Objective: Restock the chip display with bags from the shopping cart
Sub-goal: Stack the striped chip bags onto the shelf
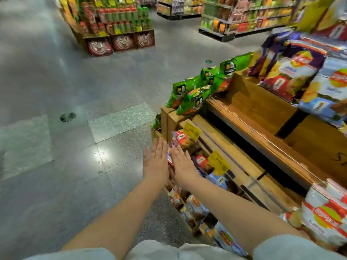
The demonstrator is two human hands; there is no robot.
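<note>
A wooden chip display (pixel 249 128) runs along the right side, with tiers of chip bags. Both my hands reach down to its lower shelf near the left corner. My left hand (pixel 155 162) has straight fingers and lies flat against the outer side of a small chip bag (pixel 170 158). My right hand (pixel 183 164) presses flat with straight fingers on the other side of the same bag. Only a thin strip of the bag shows between the hands. More red and blue bags (pixel 202 162) fill the lower shelf. No shopping cart is in view.
Green chip bags (pixel 195 91) stand at the display's far corner. Large purple, blue and red bags (pixel 293 72) sit on the upper tier. Yellow price tags (pixel 218 162) hang on the shelf edge. Grey tiled floor (pixel 75 128) spreads left; other store displays (pixel 116 25) stand beyond.
</note>
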